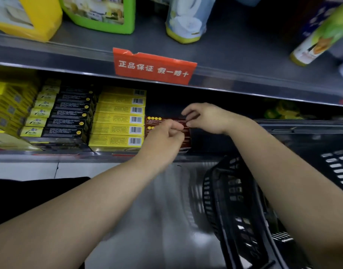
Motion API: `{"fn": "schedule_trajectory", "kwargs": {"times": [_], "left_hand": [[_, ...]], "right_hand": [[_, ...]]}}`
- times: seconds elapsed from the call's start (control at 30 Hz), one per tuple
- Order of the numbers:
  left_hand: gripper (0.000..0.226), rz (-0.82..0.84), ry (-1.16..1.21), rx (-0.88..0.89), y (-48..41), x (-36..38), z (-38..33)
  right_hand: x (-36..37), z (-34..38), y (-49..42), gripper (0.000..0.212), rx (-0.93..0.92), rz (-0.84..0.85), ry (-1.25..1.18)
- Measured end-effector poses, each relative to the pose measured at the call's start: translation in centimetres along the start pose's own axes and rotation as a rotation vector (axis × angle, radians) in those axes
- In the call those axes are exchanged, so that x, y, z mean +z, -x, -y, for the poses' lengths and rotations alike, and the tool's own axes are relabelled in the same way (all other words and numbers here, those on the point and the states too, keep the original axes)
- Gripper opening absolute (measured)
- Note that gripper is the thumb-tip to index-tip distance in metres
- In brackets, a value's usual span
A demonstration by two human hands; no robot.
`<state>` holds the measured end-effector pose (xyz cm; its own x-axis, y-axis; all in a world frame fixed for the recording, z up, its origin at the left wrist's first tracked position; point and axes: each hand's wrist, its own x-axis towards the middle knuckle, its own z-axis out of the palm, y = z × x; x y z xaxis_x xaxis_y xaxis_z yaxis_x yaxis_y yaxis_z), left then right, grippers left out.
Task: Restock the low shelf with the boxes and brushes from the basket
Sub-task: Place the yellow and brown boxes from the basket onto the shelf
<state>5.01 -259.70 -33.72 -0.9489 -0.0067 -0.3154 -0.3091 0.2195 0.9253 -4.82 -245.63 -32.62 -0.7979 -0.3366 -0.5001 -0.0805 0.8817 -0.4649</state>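
Observation:
On the low shelf (pixel 69 155) a short stack of dark red boxes (pixel 153 121) stands just right of a stack of yellow boxes (pixel 118 119). My left hand (pixel 164 138) lies on the red stack, fingers curled, thumb and forefinger pinched at the top box's edge. My right hand (pixel 203 117) hovers over the same stack's right end, fingers bent down to the box top. The black plastic basket (pixel 230 200) stands on the floor at the lower right, under my right forearm. Its contents are not visible.
Black-and-yellow boxes (pixel 58 117) and more yellow boxes (pixel 9 105) fill the shelf's left part. A red sign (pixel 153 66) hangs on the upper shelf's edge, with detergent jugs and bottles above. A second black basket (pixel 322 152) sits at the right.

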Motion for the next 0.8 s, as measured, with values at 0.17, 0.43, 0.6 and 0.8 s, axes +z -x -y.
{"fn": "schedule_trajectory", "kwargs": {"times": [0.17, 0.43, 0.6, 0.8], "left_hand": [[0.017, 0.191, -0.277, 0.357, 1.7, 4.6, -2.0], [0.043, 0.491, -0.718, 0.852, 4.6, 9.1, -3.3], [0.041, 0.655, -0.826, 0.963, 4.7, 12.2, -3.3], [0.037, 0.661, -0.977, 0.987, 4.0, 13.1, -3.6]], "right_hand": [[-2.5, -3.3, 11.9, 0.026, -0.089, -0.136, -0.319], [0.2, -14.1, 21.0, 0.019, 0.2, -0.272, -0.683], [6.1, -20.6, 18.0, 0.031, 0.407, 0.024, -0.227], [14.4, -23.4, 14.3, 0.066, 0.339, 0.556, 0.419]]}}
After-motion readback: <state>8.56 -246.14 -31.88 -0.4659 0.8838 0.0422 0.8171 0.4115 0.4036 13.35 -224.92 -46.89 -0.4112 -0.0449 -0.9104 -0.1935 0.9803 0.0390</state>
